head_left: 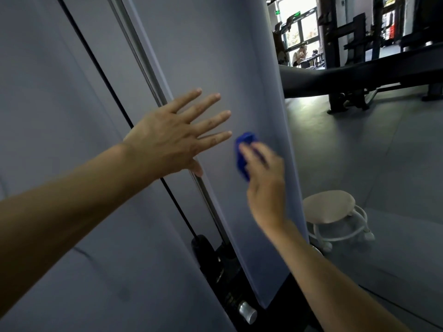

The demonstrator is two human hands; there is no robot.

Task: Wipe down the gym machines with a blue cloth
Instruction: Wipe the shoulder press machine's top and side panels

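The right hand (263,173) presses a bunched blue cloth (242,154), gripped in curled fingers, against the machine's grey panel (215,56), the left hand (167,142) spread flat beside it; soft and light, the cloth probably handles best bunched.

One view only, worn on the person's head, and it sits very close to the pale grey machine panel (211,68), which fills the left and middle of the frame. The camera looks forward and down, tilted so the panel's edges run diagonally. Both forearms reach in from the bottom edge. The wide angle opens rightward onto the gym floor (383,152), far windows (297,25) at top.
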